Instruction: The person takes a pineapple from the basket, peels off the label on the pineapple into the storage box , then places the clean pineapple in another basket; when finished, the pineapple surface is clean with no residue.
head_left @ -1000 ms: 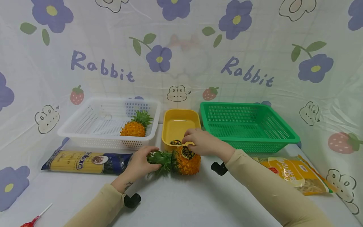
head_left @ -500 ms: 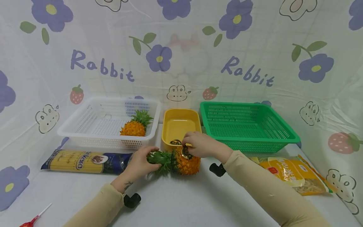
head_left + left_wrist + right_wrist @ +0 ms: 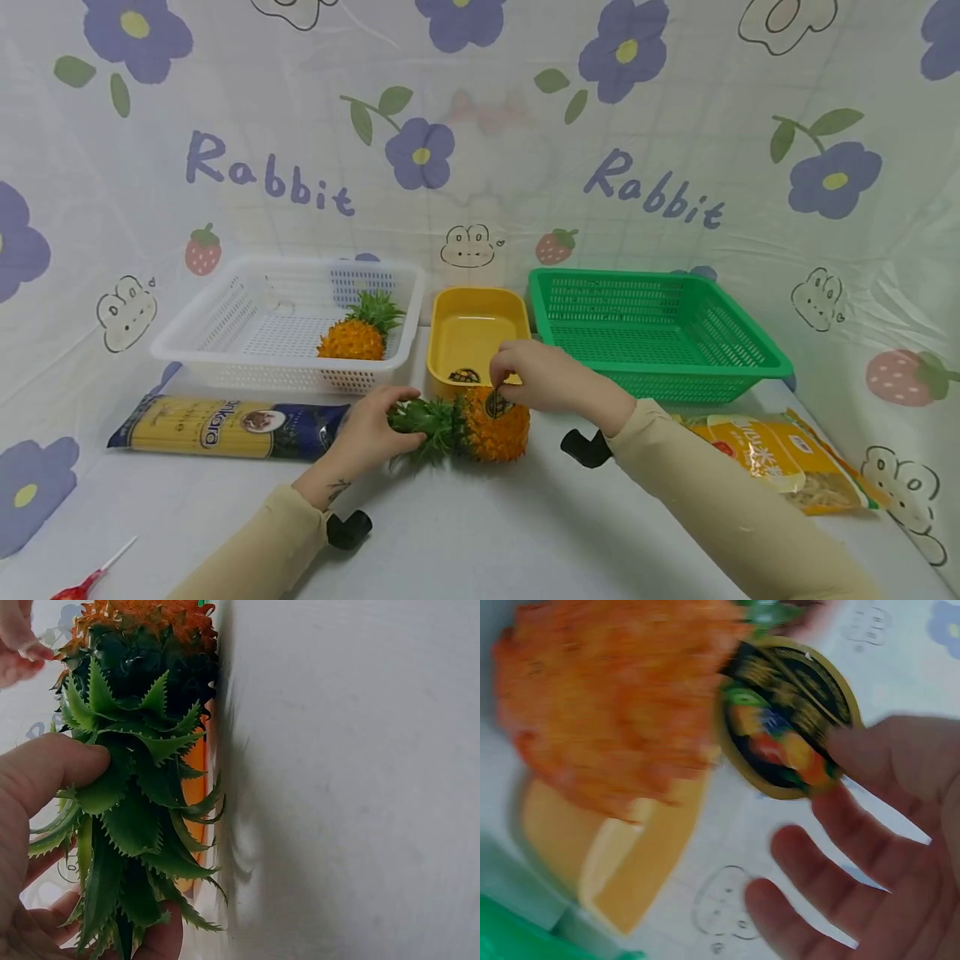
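Observation:
A toy-like orange pineapple (image 3: 495,429) lies on its side on the white cloth, its leafy crown pointing left. My left hand (image 3: 371,425) grips the green crown (image 3: 131,825), thumb on the upper leaves and fingers beneath. Over the fruit's body, my right hand (image 3: 547,379) pinches an oval black-and-gold label (image 3: 787,720) printed with fruit between thumb and forefinger; the other fingers are spread apart. The label's inner edge meets the pineapple's outline, and whether it sticks there I cannot tell. Another dark label (image 3: 463,376) shows at the near end of the yellow tub (image 3: 435,333).
A second pineapple (image 3: 352,340) sits in the white basket (image 3: 240,362) at back left. The green basket (image 3: 675,368) stands at back right. A pasta pack (image 3: 217,427) lies left, an orange food bag (image 3: 780,458) right, and a lollipop (image 3: 86,583) front left.
My right hand dips slightly, then rises and shifts a little right, with the label tilting between its fingers. The left hand and the pineapple stay in place.

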`<state>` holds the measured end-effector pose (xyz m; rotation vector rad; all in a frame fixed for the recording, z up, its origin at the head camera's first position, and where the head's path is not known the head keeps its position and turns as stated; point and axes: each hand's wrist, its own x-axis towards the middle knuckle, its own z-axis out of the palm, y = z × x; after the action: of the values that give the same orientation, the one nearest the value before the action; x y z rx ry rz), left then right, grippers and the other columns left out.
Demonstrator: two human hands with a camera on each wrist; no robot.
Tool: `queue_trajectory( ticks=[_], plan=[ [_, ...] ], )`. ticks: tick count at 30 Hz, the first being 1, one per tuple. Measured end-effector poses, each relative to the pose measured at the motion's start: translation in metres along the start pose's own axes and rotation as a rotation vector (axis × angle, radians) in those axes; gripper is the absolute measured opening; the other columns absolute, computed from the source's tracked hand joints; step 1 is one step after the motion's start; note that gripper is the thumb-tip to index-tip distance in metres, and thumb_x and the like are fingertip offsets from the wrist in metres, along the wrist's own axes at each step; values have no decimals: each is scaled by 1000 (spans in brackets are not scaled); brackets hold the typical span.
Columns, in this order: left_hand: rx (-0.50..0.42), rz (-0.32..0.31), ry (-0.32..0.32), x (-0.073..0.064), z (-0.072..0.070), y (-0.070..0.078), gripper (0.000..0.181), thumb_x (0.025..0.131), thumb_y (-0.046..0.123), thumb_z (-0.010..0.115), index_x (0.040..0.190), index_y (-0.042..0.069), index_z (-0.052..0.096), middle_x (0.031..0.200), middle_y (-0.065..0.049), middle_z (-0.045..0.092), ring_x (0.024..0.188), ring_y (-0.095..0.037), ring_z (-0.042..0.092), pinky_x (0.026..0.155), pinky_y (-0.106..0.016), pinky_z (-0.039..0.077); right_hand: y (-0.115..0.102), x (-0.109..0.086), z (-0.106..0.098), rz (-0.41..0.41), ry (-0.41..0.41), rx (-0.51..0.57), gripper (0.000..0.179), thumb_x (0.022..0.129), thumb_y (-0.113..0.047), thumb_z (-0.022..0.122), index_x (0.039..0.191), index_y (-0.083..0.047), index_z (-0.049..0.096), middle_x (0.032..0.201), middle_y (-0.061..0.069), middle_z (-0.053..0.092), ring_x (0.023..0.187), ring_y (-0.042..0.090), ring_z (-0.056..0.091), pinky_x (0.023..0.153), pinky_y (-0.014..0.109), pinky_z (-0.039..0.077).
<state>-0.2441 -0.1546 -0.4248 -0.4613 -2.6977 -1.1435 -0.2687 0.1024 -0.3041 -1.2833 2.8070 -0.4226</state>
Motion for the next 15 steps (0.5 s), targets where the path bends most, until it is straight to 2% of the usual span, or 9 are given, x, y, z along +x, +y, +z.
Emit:
queue_trajectory(
  ticks=[3,6,10,15],
  plan=[
    [1,-2,-1,0,-1,0,57,69,21,80,122,11,59,118,-6,58,105,-23,55,86,-43,47,-3,-1,-13,-7,-15,60,10,84,-5,62,84,-14,67,88,-3,61,83,15,57,74,28,48],
    [3,-4,-1,1,-1,0,58,69,21,80,122,10,59,119,-7,57,105,-23,55,86,-43,47,-2,2,-24,16,18,69,9,84,-5,62,84,-12,67,88,-1,63,79,14,55,72,29,48],
    [8,5,-1,1,-1,0,57,70,21,80,122,9,59,118,-7,57,104,-23,55,86,-43,47,7,13,-28,80,53,-6,12,86,-5,59,89,-10,69,92,3,64,78,16,54,70,30,49],
    [11,9,-5,0,0,1,57,69,21,80,121,9,59,118,-7,57,103,-23,56,85,-43,47,24,30,-19,157,8,-90,22,89,-3,51,98,-9,71,102,6,67,87,19,60,77,35,51]
  ],
)
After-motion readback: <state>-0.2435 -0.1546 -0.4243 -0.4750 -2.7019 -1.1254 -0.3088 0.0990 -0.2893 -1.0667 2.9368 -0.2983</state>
